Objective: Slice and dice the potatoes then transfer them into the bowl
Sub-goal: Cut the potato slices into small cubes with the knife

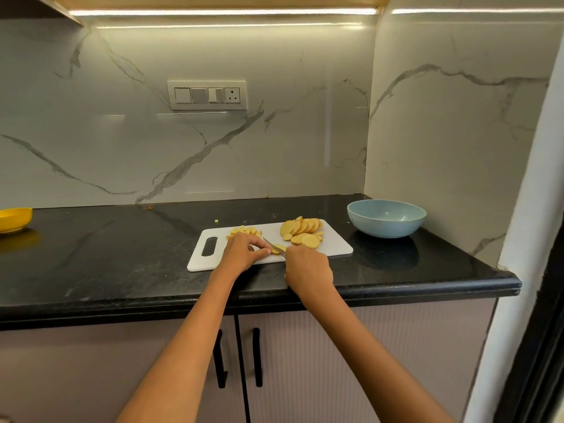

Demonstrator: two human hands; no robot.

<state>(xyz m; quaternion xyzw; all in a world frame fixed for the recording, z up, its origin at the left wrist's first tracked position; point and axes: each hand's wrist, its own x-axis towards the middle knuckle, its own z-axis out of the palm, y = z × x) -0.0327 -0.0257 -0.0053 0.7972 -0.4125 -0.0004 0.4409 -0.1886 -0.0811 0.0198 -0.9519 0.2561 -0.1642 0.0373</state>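
A white cutting board [334,244] lies on the black counter. Several round potato slices [302,228] are heaped on its far right part, and a small pile of diced pieces [245,230] sits at its far middle. My left hand [241,253] pinches a potato slice [279,248] flat on the board with its fingertips. My right hand [308,268] grips a knife [270,242], whose blade lies across that slice; the handle is hidden in my fist. An empty light-blue bowl [386,218] stands right of the board.
A yellow bowl [13,219] sits at the counter's far left edge. One stray potato bit [216,221] lies on the counter [106,254] behind the board. Marble walls close the back and right. Cabinet doors with black handles are below the counter edge.
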